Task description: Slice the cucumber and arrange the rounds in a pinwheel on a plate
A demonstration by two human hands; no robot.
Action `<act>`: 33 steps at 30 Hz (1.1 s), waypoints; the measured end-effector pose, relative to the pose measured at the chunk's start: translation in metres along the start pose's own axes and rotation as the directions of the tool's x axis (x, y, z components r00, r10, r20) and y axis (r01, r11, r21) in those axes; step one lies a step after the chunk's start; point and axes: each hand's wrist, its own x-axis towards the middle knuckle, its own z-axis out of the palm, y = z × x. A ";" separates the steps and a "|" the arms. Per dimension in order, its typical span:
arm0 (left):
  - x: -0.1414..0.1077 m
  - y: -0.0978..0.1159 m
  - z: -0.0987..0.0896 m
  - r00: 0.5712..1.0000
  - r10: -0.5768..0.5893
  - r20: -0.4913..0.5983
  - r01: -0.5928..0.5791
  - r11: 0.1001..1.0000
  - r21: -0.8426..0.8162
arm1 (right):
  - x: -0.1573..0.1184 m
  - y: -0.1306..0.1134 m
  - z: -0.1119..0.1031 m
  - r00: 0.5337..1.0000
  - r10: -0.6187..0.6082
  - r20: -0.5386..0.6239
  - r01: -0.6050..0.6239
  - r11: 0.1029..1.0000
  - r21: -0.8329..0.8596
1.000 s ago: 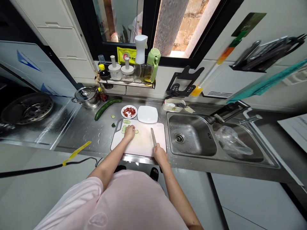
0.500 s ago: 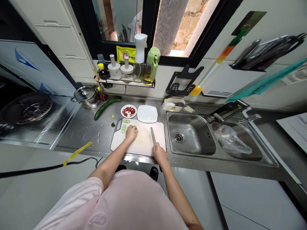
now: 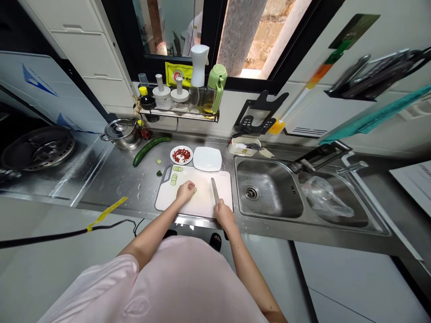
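Note:
My left hand (image 3: 186,192) is over the middle of the white cutting board (image 3: 205,206), its fingers curled with a pale green cucumber slice (image 3: 195,190) at their tips. Whether more slices are inside the curl is hidden. On the right part of the board, my right hand (image 3: 224,212) grips a kitchen knife (image 3: 215,190) by its handle, the blade pointing away from me and lying low over the board. Short rows of overlapping cucumber slices (image 3: 173,179) lie at the board's upper left.
Behind the board are a plate of chopped red pieces (image 3: 176,159) and a white square plate (image 3: 207,159). To the left lie a whole cucumber (image 3: 144,154), a cucumber end (image 3: 159,173) and a lidded pot (image 3: 121,139). A steel sink (image 3: 269,202) adjoins on the right.
My left hand has shifted slightly toward me and right, away from the slice rows, with the cucumber slice at its fingers. My right hand and the knife have stayed nearly still.

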 end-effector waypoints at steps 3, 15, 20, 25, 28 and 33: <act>-0.014 -0.007 -0.006 1.000 0.013 0.021 -0.013 1.000 0.001 | -0.001 0.000 -0.001 1.000 -0.009 -0.005 0.009 1.000 0.001; -0.009 -0.041 -0.057 0.923 -0.111 -0.369 0.178 0.972 0.153 | -0.005 -0.004 -0.005 1.000 -0.003 0.001 0.003 1.000 0.010; -0.010 -0.044 -0.059 0.920 -0.065 -0.386 0.181 0.945 0.273 | -0.004 -0.003 -0.002 1.000 -0.014 -0.019 0.014 1.000 0.008; -0.012 -0.040 -0.062 0.916 -0.069 -0.396 0.221 0.910 0.351 | -0.003 -0.003 -0.003 1.000 -0.009 -0.002 0.009 1.000 0.003; -0.008 -0.034 -0.064 0.915 -0.055 -0.401 0.208 0.914 0.348 | -0.004 -0.004 -0.004 1.000 -0.012 0.010 0.012 1.000 -0.006; 0.015 -0.017 -0.065 0.927 -0.016 -0.375 0.162 0.918 0.361 | -0.005 -0.006 -0.007 1.000 -0.002 0.026 0.003 1.000 -0.014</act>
